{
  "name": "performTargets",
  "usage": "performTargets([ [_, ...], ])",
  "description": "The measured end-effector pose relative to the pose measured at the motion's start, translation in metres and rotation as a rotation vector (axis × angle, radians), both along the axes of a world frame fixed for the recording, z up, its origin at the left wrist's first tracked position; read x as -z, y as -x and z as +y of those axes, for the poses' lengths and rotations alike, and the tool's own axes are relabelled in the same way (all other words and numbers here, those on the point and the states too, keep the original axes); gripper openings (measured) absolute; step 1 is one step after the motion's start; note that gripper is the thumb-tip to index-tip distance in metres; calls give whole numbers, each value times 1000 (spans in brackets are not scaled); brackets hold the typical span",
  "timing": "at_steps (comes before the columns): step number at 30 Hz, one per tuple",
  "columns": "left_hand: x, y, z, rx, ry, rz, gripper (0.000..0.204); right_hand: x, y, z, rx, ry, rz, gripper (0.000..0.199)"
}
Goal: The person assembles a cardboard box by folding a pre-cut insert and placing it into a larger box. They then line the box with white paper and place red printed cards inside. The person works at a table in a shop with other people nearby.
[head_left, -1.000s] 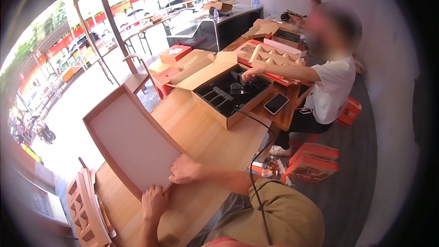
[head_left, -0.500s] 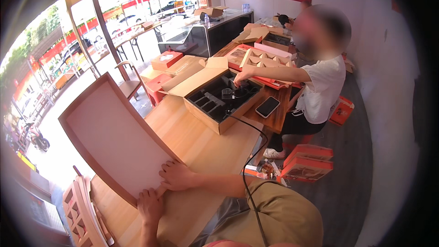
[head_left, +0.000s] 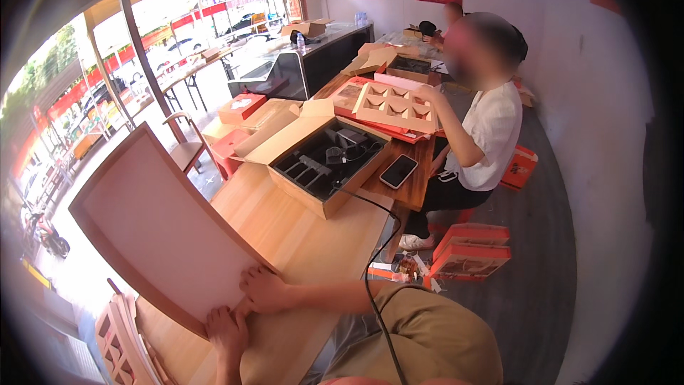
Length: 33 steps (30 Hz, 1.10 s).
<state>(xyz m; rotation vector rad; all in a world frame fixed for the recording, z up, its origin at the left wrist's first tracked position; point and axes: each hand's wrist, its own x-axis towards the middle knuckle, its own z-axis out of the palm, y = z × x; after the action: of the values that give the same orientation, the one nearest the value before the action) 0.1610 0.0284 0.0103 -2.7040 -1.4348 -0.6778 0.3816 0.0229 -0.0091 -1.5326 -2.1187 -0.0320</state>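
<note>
A large shallow cardboard tray point(head_left: 160, 221), pale inside with a brown rim, stands tilted on the wooden table point(head_left: 313, 249) in front of me. My left hand point(head_left: 226, 331) grips its near edge towards the left corner, fingers bent over the rim. Close beside it, my right hand point(head_left: 265, 290) presses its curled fingers on the same edge near the right corner. My thumbs are mostly hidden. Both hands are closed on the cardboard.
An open carton point(head_left: 324, 164) with black foam and small devices stands ahead; its black cable point(head_left: 377, 249) runs towards me. Beside it lie a phone point(head_left: 398, 171) and a compartment insert point(head_left: 396, 108). A co-worker point(head_left: 488, 128) sits at right. More inserts point(head_left: 121, 339) stand at left.
The co-worker's hand has left the foam-lined carton and is now at the compartment insert. My hands keep their hold on the tray's edge; the whole view has shifted slightly.
</note>
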Motion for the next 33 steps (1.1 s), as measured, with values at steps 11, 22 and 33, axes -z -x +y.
performTargets([
  [11,-4,1,-5,-33,-9,71,34,-12,1,-4,-30,94,-23,53],
  [22,-4,0,-7,-33,-5,138,36,5,5,-3,-21,-71,-65,47],
  [33,4,2,0,-45,-11,144,35,3,7,-3,-26,32,-50,48],
])
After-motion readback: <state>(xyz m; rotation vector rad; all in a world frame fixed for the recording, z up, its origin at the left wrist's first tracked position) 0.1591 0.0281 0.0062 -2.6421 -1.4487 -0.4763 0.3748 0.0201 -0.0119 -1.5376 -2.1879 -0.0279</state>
